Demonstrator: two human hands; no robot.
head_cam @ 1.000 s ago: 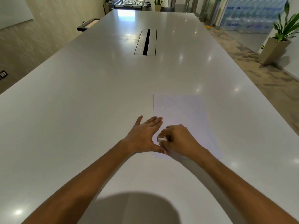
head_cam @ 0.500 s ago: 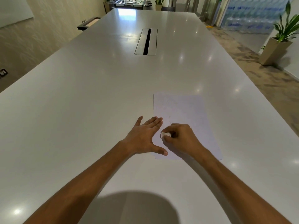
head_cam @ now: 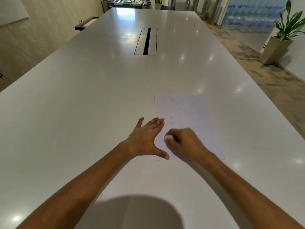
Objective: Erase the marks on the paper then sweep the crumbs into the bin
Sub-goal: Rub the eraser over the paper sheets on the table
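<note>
White desk [head_cam: 82, 104] carries the paper [head_cam: 184, 109]. Left hand [head_cam: 145, 138] lies flat (fingers spread) on its edge; right hand [head_cam: 184, 142], curled, pinches the eraser [head_cam: 168, 137].

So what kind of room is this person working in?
Probably an office meeting room or lounge: a long white conference table with a cable hatch set in its middle, a foosball table beyond its far end, and a potted plant by the wall.

Two bare forearms, no sleeves, hands [head_cam: 145, 138] unadorned
</note>
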